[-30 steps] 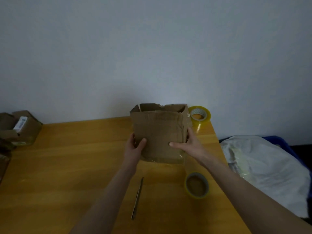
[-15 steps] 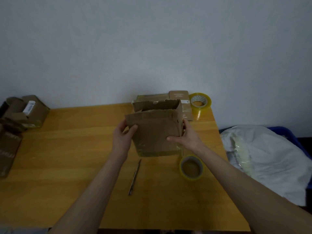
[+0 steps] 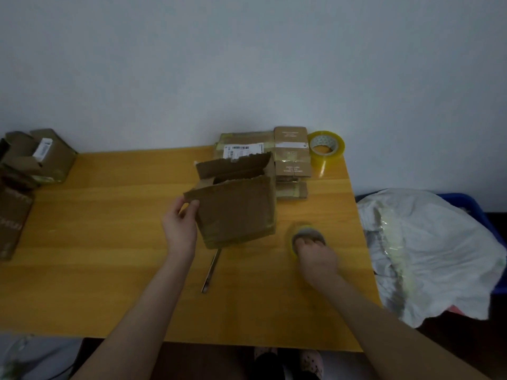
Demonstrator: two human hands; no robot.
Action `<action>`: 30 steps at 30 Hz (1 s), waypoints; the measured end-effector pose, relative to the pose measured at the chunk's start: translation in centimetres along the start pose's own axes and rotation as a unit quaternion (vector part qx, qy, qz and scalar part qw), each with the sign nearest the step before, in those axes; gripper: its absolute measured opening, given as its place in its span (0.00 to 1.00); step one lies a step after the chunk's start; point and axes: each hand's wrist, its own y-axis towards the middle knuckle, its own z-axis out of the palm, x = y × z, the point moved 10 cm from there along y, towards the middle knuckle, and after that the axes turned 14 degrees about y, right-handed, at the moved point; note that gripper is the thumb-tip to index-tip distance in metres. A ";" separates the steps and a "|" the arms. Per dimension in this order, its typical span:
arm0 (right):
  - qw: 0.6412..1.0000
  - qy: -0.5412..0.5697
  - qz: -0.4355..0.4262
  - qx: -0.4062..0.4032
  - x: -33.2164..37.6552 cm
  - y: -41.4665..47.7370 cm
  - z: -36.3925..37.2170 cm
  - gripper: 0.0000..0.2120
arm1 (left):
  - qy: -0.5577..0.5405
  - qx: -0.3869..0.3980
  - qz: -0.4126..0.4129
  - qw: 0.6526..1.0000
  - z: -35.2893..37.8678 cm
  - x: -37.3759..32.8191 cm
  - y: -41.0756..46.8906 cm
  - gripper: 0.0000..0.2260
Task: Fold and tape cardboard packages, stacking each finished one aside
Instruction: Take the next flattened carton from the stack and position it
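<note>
Bearings: clock face laid flat on the table [image 3: 109, 242], 12 o'clock toward the wall.
Cardboard box [image 3: 236, 209]: mid-table, a little toward 1 o'clock; standing with its mouth up, top rim torn and ragged, leaning slightly; glossy tape along its bottom edge.
Left hand [image 3: 179, 231]: at the box's 9 o'clock. Forearm runs in from 7 o'clock, wrist fairly straight. Thumb and fingers are curled onto the upper left corner of the box's near wall, pinching the cardboard there.
Right hand [image 3: 315, 256]: at the box's 4 o'clock, off the box. Forearm enters from 5 o'clock, palm down, fingers pointing toward 12. Fingertips lie on the near rim of the tape roll [image 3: 303, 233]. Hand is motion-blurred; whether it grips the roll or only touches it, I cannot tell.
Metal blade [image 3: 210, 272]: flat on the table at the box's 6 o'clock, its far tip under the box's lower edge.
Second tape roll [image 3: 326, 146]: far corner, 1 o'clock, near the wall.
Flat packages [image 3: 292, 152]: stacked behind the box at 12–1 o'clock, one with a white label.
Open boxes [image 3: 38, 156]: table's 10 o'clock edge.
White plastic bag [image 3: 428, 242]: off the table at 3 o'clock, lying over a blue bin [image 3: 472, 205].
</note>
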 end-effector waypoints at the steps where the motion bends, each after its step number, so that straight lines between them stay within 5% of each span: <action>1: 1.000 0.004 0.011 -0.006 -0.7 0.5 -0.8 0.14 | -0.004 0.000 -0.003 1.000 0.2 0.3 -0.3 0.06; 5: 0.998 0.039 0.049 -0.028 -3.3 2.6 -4.2 0.20 | -0.024 0.004 -0.025 0.999 0.9 1.5 -1.1 0.07; 8: 0.981 0.165 0.049 -0.090 -3.8 2.7 -5.3 0.19 | -0.032 0.018 -0.040 0.999 1.8 2.0 -1.6 0.08; 11: 0.913 0.364 -0.033 -0.183 -2.4 0.9 -7.1 0.34 | -0.018 0.046 -0.029 0.998 2.6 1.5 -2.4 0.10; 14: 0.857 0.481 -0.081 -0.166 0.0 -0.9 -7.9 0.46 | 0.013 0.102 0.021 0.995 3.7 0.3 -4.0 0.11; 22: 0.909 0.374 -0.128 -0.131 1.4 -2.0 -7.2 0.32 | 0.125 0.185 0.066 0.973 3.1 1.4 -5.1 0.11; 30: 0.947 0.264 -0.144 -0.111 2.6 -2.1 -6.6 0.24 | 0.181 0.168 0.065 0.967 3.5 1.6 -5.1 0.14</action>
